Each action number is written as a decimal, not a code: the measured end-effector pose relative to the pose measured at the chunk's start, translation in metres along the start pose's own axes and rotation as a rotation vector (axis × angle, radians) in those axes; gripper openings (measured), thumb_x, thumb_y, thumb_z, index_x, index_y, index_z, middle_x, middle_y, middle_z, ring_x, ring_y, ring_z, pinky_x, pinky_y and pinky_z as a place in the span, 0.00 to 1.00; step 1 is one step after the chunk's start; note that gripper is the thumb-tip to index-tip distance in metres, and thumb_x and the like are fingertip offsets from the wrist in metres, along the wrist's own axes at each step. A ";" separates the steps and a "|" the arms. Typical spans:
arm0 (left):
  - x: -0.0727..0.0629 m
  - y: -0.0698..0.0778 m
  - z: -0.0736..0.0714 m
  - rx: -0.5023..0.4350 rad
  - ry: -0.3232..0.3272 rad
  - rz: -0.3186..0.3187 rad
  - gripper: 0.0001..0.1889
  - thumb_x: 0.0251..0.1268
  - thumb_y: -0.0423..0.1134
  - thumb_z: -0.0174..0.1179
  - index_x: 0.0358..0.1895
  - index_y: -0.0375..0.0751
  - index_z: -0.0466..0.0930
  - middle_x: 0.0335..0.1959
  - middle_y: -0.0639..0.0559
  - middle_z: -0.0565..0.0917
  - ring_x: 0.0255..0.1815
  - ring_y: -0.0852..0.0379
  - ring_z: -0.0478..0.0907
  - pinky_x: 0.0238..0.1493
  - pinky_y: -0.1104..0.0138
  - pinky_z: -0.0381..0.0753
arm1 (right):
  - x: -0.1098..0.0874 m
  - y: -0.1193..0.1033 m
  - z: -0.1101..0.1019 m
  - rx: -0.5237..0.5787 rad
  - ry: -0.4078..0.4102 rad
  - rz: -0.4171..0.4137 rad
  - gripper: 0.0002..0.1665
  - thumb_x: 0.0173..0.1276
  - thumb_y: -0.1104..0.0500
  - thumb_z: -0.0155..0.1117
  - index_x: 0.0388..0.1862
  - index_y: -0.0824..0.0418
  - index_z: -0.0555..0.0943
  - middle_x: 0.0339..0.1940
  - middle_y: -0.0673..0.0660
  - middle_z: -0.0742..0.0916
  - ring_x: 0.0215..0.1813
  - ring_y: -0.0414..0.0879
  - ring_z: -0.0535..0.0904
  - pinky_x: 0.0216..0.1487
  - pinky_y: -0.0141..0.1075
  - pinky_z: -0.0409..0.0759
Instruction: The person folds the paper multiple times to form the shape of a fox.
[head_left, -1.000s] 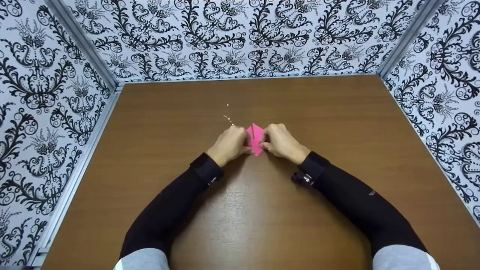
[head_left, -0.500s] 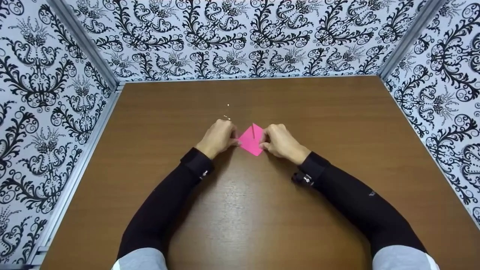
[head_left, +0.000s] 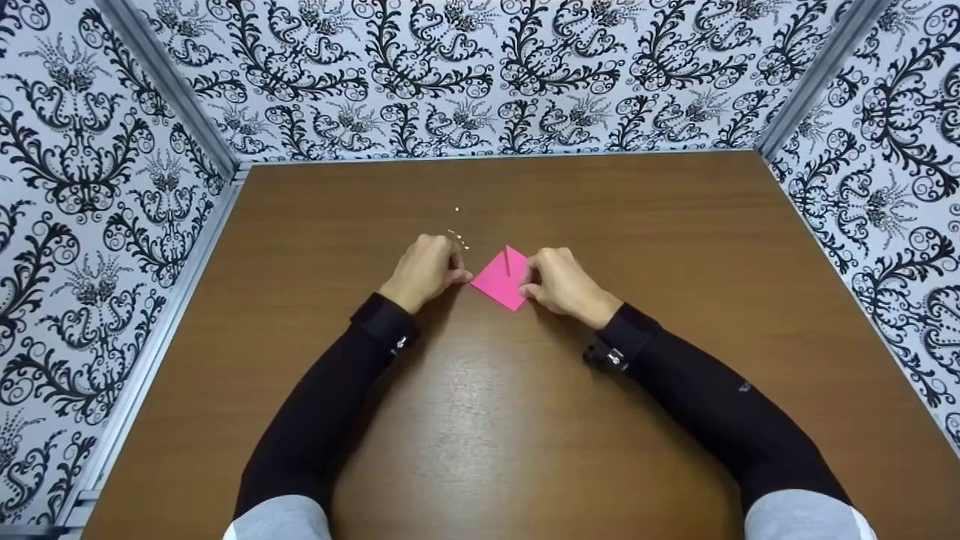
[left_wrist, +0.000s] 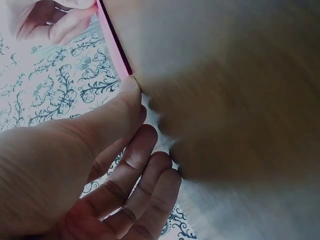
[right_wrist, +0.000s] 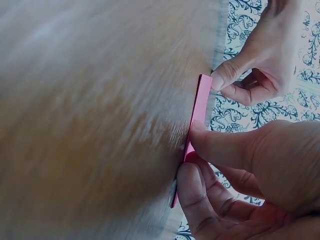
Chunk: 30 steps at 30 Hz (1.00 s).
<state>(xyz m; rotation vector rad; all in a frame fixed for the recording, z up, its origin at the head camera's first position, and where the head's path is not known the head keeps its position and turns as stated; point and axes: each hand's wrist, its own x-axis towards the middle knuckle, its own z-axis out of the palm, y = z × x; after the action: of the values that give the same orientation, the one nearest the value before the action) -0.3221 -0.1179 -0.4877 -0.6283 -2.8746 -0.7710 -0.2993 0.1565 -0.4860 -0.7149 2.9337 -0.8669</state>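
A folded piece of pink paper (head_left: 496,283) lies diamond-shaped near the middle of the table, a dark slit running down from its top corner. My left hand (head_left: 426,270) pinches its left corner between thumb and forefinger; in the left wrist view that thumb (left_wrist: 125,97) sits right at the paper's tip, the other fingers loosely bent below. On the opposite side, my right hand (head_left: 562,281) grips the right edge and hides that corner. Seen edge-on in the right wrist view, the paper (right_wrist: 201,102) is thin and layered, with the right thumb (right_wrist: 210,140) on it.
Several tiny pale specks (head_left: 459,238) lie on the wooden table (head_left: 480,420) just beyond the left hand. Patterned panels (head_left: 450,82) stand along the back and both sides, joined by grey metal posts (head_left: 169,90).
My left hand has moved left, and the left part of the pink paper has opened out from a narrow shape to a wide diamond. The right hand has stayed in place.
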 end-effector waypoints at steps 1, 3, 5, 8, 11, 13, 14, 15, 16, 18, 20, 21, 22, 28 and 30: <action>-0.001 0.000 0.000 0.004 0.000 0.000 0.12 0.71 0.42 0.85 0.32 0.40 0.95 0.36 0.46 0.97 0.39 0.45 0.93 0.47 0.49 0.94 | 0.000 0.000 0.000 0.003 0.000 0.005 0.06 0.74 0.64 0.85 0.36 0.62 0.95 0.37 0.59 0.96 0.39 0.48 0.84 0.46 0.47 0.87; -0.003 0.001 -0.001 0.021 0.007 -0.002 0.11 0.72 0.42 0.85 0.34 0.41 0.96 0.38 0.46 0.97 0.41 0.43 0.94 0.48 0.47 0.95 | -0.001 0.001 0.000 0.009 0.000 0.011 0.05 0.75 0.63 0.85 0.36 0.62 0.96 0.37 0.58 0.96 0.39 0.48 0.85 0.46 0.46 0.87; -0.007 0.001 -0.003 0.043 0.020 -0.003 0.10 0.73 0.43 0.84 0.36 0.41 0.96 0.39 0.46 0.98 0.43 0.42 0.95 0.49 0.47 0.96 | -0.002 0.001 0.001 0.012 0.001 0.014 0.05 0.75 0.63 0.85 0.37 0.62 0.96 0.38 0.58 0.96 0.40 0.49 0.85 0.46 0.46 0.86; -0.011 0.001 -0.005 0.068 0.040 -0.010 0.09 0.76 0.43 0.82 0.40 0.41 0.97 0.41 0.45 0.98 0.45 0.42 0.96 0.49 0.46 0.96 | -0.003 0.001 0.001 0.008 0.013 0.008 0.05 0.75 0.62 0.85 0.38 0.61 0.96 0.39 0.58 0.97 0.42 0.50 0.87 0.48 0.48 0.87; -0.013 0.002 -0.009 0.085 0.053 -0.012 0.08 0.78 0.43 0.80 0.42 0.42 0.98 0.43 0.44 0.97 0.46 0.42 0.95 0.50 0.47 0.96 | -0.005 -0.001 -0.001 0.006 0.028 -0.001 0.04 0.74 0.62 0.85 0.39 0.61 0.97 0.40 0.58 0.97 0.44 0.53 0.88 0.52 0.51 0.88; -0.015 0.002 -0.012 0.093 0.056 -0.015 0.08 0.80 0.43 0.78 0.43 0.42 0.98 0.45 0.43 0.96 0.47 0.42 0.95 0.50 0.47 0.96 | -0.006 -0.002 -0.002 0.007 0.038 -0.006 0.03 0.74 0.62 0.86 0.39 0.61 0.97 0.41 0.58 0.97 0.46 0.54 0.89 0.53 0.53 0.89; -0.016 0.002 -0.013 0.097 0.061 -0.014 0.08 0.80 0.43 0.78 0.44 0.42 0.98 0.45 0.43 0.95 0.47 0.41 0.94 0.49 0.47 0.96 | -0.006 -0.003 -0.003 0.008 0.041 -0.008 0.03 0.74 0.62 0.86 0.39 0.60 0.97 0.41 0.58 0.96 0.46 0.55 0.90 0.54 0.53 0.89; -0.016 0.002 -0.014 0.099 0.063 -0.014 0.08 0.80 0.43 0.77 0.44 0.42 0.98 0.45 0.43 0.95 0.47 0.42 0.94 0.49 0.47 0.96 | -0.007 -0.003 -0.004 0.007 0.044 -0.009 0.03 0.74 0.62 0.86 0.39 0.60 0.97 0.41 0.58 0.96 0.46 0.55 0.90 0.54 0.53 0.89; -0.017 0.002 -0.015 0.101 0.066 -0.013 0.08 0.81 0.43 0.77 0.45 0.42 0.98 0.45 0.42 0.95 0.46 0.42 0.94 0.49 0.47 0.96 | -0.008 -0.004 -0.005 0.005 0.048 -0.010 0.03 0.74 0.62 0.86 0.39 0.60 0.97 0.41 0.58 0.96 0.46 0.55 0.90 0.54 0.53 0.88; -0.019 0.002 -0.016 0.102 0.075 -0.008 0.09 0.81 0.43 0.77 0.46 0.41 0.98 0.44 0.42 0.94 0.45 0.42 0.93 0.48 0.47 0.96 | -0.009 -0.004 -0.006 0.006 0.058 -0.016 0.03 0.74 0.62 0.86 0.39 0.60 0.97 0.40 0.58 0.96 0.45 0.56 0.89 0.53 0.53 0.87; -0.020 0.001 -0.016 0.104 0.085 -0.004 0.09 0.81 0.43 0.77 0.46 0.41 0.98 0.44 0.42 0.94 0.45 0.42 0.93 0.47 0.48 0.95 | -0.010 -0.004 -0.009 0.006 0.069 -0.024 0.03 0.74 0.62 0.85 0.39 0.61 0.97 0.40 0.58 0.96 0.45 0.56 0.89 0.52 0.52 0.87; -0.021 0.001 -0.017 0.104 0.088 -0.007 0.09 0.81 0.43 0.77 0.46 0.41 0.98 0.44 0.42 0.94 0.44 0.42 0.93 0.47 0.48 0.95 | -0.010 -0.003 -0.010 0.009 0.076 -0.031 0.03 0.74 0.63 0.85 0.39 0.61 0.97 0.39 0.58 0.96 0.45 0.55 0.89 0.51 0.51 0.86; -0.022 0.000 -0.017 0.106 0.092 -0.010 0.09 0.81 0.44 0.77 0.47 0.41 0.98 0.43 0.42 0.94 0.44 0.42 0.93 0.48 0.48 0.95 | -0.010 -0.002 -0.011 0.012 0.084 -0.038 0.03 0.73 0.63 0.85 0.38 0.61 0.97 0.39 0.59 0.96 0.44 0.55 0.89 0.51 0.50 0.86; -0.026 -0.002 -0.022 0.117 0.111 -0.033 0.11 0.82 0.45 0.76 0.49 0.41 0.99 0.45 0.42 0.92 0.46 0.41 0.94 0.49 0.47 0.96 | -0.013 0.006 -0.020 0.030 0.125 -0.047 0.02 0.75 0.63 0.83 0.41 0.62 0.97 0.40 0.60 0.96 0.45 0.55 0.90 0.49 0.45 0.84; -0.027 -0.004 -0.024 0.119 0.114 -0.033 0.11 0.82 0.46 0.76 0.50 0.41 0.98 0.45 0.41 0.93 0.46 0.41 0.94 0.49 0.47 0.97 | -0.015 0.008 -0.024 0.038 0.133 -0.034 0.03 0.77 0.62 0.82 0.43 0.62 0.98 0.42 0.61 0.96 0.46 0.56 0.91 0.51 0.45 0.85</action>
<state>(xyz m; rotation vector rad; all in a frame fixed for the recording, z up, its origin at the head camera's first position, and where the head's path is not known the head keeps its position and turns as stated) -0.2991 -0.1427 -0.4741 -0.5064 -2.8078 -0.6136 -0.2923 0.1809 -0.4718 -0.7354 3.0185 -1.0078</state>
